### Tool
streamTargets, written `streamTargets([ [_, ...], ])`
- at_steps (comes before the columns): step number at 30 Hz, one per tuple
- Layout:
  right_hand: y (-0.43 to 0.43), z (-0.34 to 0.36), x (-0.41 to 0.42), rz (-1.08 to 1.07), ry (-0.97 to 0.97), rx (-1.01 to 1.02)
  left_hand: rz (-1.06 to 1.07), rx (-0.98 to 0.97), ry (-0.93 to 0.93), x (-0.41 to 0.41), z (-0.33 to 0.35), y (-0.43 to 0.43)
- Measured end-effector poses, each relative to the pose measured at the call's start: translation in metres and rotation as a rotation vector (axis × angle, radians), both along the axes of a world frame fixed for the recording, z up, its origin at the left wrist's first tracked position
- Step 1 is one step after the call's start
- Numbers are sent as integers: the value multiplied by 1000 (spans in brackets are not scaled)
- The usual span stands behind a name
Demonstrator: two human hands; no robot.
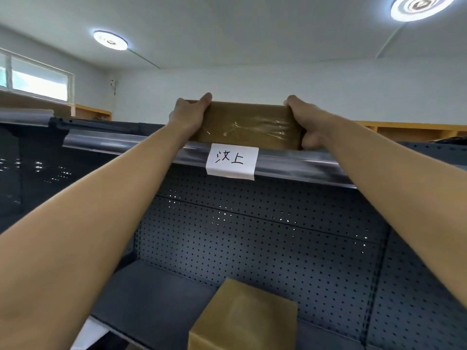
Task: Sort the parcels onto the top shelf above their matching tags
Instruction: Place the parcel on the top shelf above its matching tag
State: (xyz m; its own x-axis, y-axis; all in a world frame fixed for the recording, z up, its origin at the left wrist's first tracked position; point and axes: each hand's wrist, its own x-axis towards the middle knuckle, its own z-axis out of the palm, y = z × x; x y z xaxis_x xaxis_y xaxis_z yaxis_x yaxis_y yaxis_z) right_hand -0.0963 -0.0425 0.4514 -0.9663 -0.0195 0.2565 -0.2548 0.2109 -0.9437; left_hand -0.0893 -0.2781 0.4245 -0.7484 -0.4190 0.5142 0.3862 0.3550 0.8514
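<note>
A brown cardboard parcel (246,126) with clear tape across its face rests at the front edge of the top shelf (113,142). It sits directly above a white paper tag (232,160) with handwritten characters. My left hand (189,114) grips the parcel's left end, thumb over its top corner. My right hand (304,117) grips its right end, fingers curled at the lower corner. A second brown parcel (243,317) stands on the lower shelf (151,294), below and between my arms.
The dark grey rack has a perforated back panel (265,236). Wooden cubby shelving (409,131) runs along the far wall behind the rack. A window (38,79) is at the left, and ceiling lamps hang overhead.
</note>
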Motion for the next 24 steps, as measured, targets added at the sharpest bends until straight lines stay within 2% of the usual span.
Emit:
streamTargets([
  [4, 5, -7, -6, -33, -29, 59, 42, -126, -83, -14, 0, 5],
  [8, 6, -9, -15, -91, 46, 204, 71, -205, -119, -27, 1, 3],
  [14, -3, -7, -12, -213, 123, 451, 181, -227, -112, -31, 1, 9],
  [18, -3, -4, -11, -258, 158, 469, 271, -248, -72, -24, -3, 18],
  [21, -5, -11, 7, -359, 409, 504, 326, -245, 1, -14, -11, 26],
  [24, -12, -30, 33, -406, 759, 557, 360, -253, 253, 6, -32, 30],
])
